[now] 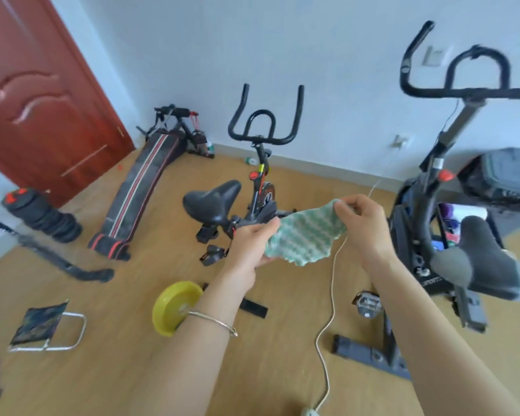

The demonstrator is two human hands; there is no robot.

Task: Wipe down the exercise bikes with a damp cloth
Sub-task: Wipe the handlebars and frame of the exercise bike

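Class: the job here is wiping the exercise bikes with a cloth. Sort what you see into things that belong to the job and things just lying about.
Belongs to the job:
green cloth, held by left hand and right hand
middle bike
right bike

Lying about:
yellow disc
folding stool
sit-up bench
white cable

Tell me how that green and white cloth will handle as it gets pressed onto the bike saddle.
The cloth is probably floppy: it sags and ripples between the left hand and right hand. It looks light, since fingertip pinches hold it up. Its bumpy weave should catch on the saddle rather than slip, though dampness cannot be judged here.
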